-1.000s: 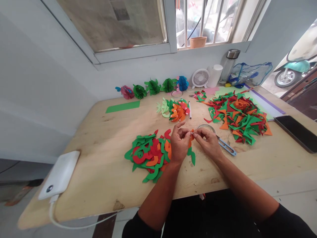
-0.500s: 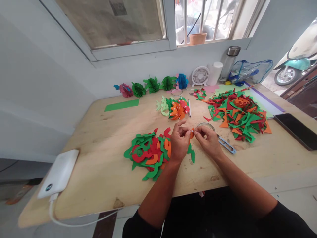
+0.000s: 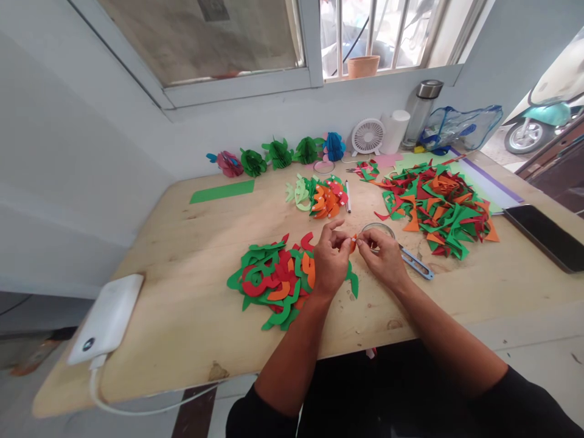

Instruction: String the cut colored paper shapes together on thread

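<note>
Between thumb and fingers, my left hand [image 3: 333, 255] pinches a small orange paper piece [image 3: 353, 244] that carries a tiny white patch. My right hand [image 3: 381, 257] meets it from the other side, its thumb and fingertips closed at that white patch; what exactly they grip is too small to make out. Left of my hands lies a heap of green, red and orange paper cutouts [image 3: 269, 283]. A green cutout [image 3: 353, 281] lies just below the fingertips. Partly behind my right hand are a roll of tape [image 3: 378, 229] and a blue-grey utility knife [image 3: 417, 263].
Paper scraps [image 3: 442, 207] are piled at the right, near a phone [image 3: 545, 237]. Smaller cutouts [image 3: 326, 198] and a pen [image 3: 348, 196] lie farther back. Folded paper figures [image 3: 279, 153], a fan [image 3: 368, 137] and a bottle [image 3: 422, 115] line the wall. A power bank [image 3: 107, 319] sits at the left.
The camera view has shifted slightly. Both hands stay together at the orange piece, which now shows less of its lower part below the fingertips.
</note>
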The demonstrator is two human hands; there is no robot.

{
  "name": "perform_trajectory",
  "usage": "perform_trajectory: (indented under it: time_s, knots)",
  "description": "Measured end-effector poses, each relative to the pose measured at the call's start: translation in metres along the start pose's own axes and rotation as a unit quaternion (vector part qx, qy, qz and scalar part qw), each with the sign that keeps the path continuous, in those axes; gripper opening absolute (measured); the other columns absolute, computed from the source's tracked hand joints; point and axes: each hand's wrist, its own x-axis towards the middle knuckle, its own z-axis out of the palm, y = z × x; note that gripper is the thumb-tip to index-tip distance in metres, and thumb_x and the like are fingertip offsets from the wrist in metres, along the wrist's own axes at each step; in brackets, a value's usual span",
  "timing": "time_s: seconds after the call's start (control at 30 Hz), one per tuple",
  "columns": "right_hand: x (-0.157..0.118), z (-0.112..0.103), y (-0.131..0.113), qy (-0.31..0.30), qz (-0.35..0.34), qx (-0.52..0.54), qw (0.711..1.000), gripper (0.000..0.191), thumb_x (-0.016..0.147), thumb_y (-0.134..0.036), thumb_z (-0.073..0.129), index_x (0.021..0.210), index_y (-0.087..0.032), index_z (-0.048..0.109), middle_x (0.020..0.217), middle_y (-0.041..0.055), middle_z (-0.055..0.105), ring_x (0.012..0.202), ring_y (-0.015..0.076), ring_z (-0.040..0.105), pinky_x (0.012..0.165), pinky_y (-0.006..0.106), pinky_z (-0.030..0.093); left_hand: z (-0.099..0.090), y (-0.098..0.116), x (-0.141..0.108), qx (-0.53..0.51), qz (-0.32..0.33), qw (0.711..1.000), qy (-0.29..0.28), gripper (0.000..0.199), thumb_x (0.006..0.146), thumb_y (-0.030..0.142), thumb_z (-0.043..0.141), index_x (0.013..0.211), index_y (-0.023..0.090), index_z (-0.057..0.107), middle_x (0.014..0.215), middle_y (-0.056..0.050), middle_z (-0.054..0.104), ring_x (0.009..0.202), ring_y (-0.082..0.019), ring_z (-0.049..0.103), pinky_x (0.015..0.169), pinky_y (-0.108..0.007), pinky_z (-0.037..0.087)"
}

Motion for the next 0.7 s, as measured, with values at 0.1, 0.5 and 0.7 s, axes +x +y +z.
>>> perform_trajectory:
  time_s: [0.1, 0.5, 0.7]
  knots:
    - [-0.0001, -0.0003, -0.0009, -0.001, -0.003, -0.005, 1.0, 0.008, 0.077, -0.021, 0.051, 0.07, -0.021, 0.054, 0.064, 0.0008, 0.054, 0.06, 0.0144, 0.048, 0.059, 0.028, 0.038, -0.0001, -0.002, 0.0002, 0.003, 0.008, 1.0, -0.007, 0.04, 0.074, 0.011, 0.055, 0.114, 0.019, 0.053, 0.074, 0.0, 0.062, 0.067, -0.011, 0.06, 0.064, -0.021, 0.047]
    - [-0.0003, -0.0002, -0.0002, 0.004, -0.008, -0.02, 1.0, 0.008, 0.077, -0.02, 0.051, 0.069, -0.021, 0.052, 0.063, 0.0005, 0.054, 0.059, 0.0148, 0.049, 0.06, 0.029, 0.038, -0.0004, -0.002, 0.0007, -0.004, -0.004, 1.0, -0.023, 0.038, 0.074, 0.013, 0.056, 0.111, 0.02, 0.054, 0.074, 0.001, 0.061, 0.066, -0.01, 0.06, 0.062, -0.02, 0.046]
    - [-0.0005, -0.0001, -0.0007, 0.011, -0.003, -0.021, 1.0, 0.008, 0.076, -0.02, 0.053, 0.068, -0.022, 0.051, 0.062, 0.0003, 0.054, 0.058, 0.0144, 0.048, 0.058, 0.028, 0.038, -0.0002, -0.002, 0.0003, 0.006, 0.014, 0.999, -0.032, 0.038, 0.075, 0.011, 0.054, 0.111, 0.019, 0.053, 0.075, 0.001, 0.061, 0.066, -0.01, 0.059, 0.062, -0.021, 0.047]
